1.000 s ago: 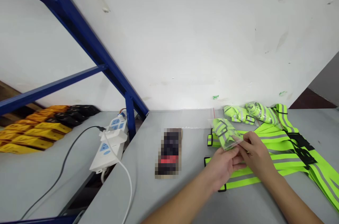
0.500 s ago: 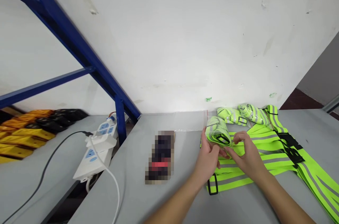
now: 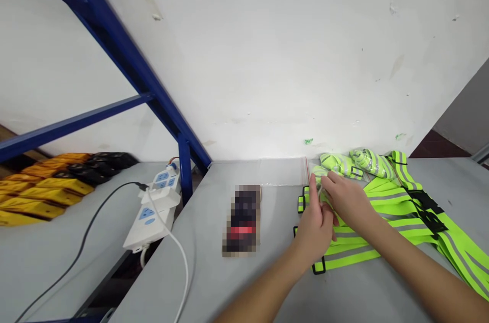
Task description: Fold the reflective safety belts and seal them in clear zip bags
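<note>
My left hand (image 3: 315,231) is closed around a rolled reflective strap in a clear bag (image 3: 316,170), its index finger stretched up along the side. Fingers of my right hand (image 3: 346,198) are pinched together at the near end of the same bag, touching my left hand. Most of the bundle is hidden behind both hands. Beneath and to the right lie loose neon-yellow reflective straps (image 3: 385,229) with grey stripes and black buckles (image 3: 430,213). Beyond them, against the wall, rest two more bagged strap rolls (image 3: 340,164).
Flat clear plastic bags (image 3: 283,172) lie left of the hands. A blurred-out phone-like object (image 3: 242,221) is on the grey table (image 3: 206,262). Further left are a white power strip (image 3: 153,218) with cables, a blue metal frame (image 3: 153,93), and yellow and black items (image 3: 53,190).
The bagged roll has turned and is now mostly covered by my hands. My right hand has come in against it, closing its fingers. The view has shifted slightly.
</note>
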`<state>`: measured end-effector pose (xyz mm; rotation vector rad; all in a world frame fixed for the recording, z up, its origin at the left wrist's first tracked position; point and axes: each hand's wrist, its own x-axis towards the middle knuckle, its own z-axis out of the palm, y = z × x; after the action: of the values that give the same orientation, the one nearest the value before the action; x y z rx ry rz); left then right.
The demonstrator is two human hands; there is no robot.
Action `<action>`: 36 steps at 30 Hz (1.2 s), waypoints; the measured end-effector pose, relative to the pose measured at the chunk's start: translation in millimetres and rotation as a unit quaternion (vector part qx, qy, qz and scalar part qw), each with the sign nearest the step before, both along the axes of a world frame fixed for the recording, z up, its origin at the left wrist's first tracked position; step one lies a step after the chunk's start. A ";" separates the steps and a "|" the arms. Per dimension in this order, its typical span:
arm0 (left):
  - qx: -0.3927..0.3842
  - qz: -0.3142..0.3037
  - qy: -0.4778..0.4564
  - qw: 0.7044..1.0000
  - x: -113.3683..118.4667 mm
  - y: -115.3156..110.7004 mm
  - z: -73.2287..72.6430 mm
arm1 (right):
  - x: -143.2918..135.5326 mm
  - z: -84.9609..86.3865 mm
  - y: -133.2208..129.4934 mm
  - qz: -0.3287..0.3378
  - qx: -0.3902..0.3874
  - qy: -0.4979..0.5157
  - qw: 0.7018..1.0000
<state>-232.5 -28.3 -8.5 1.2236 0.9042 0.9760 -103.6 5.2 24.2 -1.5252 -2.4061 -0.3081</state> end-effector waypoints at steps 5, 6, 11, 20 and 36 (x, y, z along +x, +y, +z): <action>0.008 0.000 -0.063 0.998 1.2 4.3 2.2 | 6.5 8.5 3.9 -0.026 -0.075 0.127 0.989; 0.003 0.000 -0.084 0.996 1.7 6.1 4.5 | 12.8 12.1 2.3 -0.022 -0.096 0.179 0.979; -0.018 -0.018 -0.120 0.992 4.1 18.6 24.7 | 47.6 10.2 -17.7 0.033 -0.131 0.315 0.939; -0.039 -0.025 -0.108 0.993 7.9 37.4 58.0 | 45.5 -34.6 -2.1 0.027 -0.101 0.558 0.823; 0.243 0.093 0.151 0.954 -14.8 24.6 47.9 | 46.9 -33.1 -6.6 0.097 -0.186 0.636 0.743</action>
<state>-247.2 -3.8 39.5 1.7633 1.0683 1.2303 -56.6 -1.5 -8.9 -0.9601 -1.4270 1.0060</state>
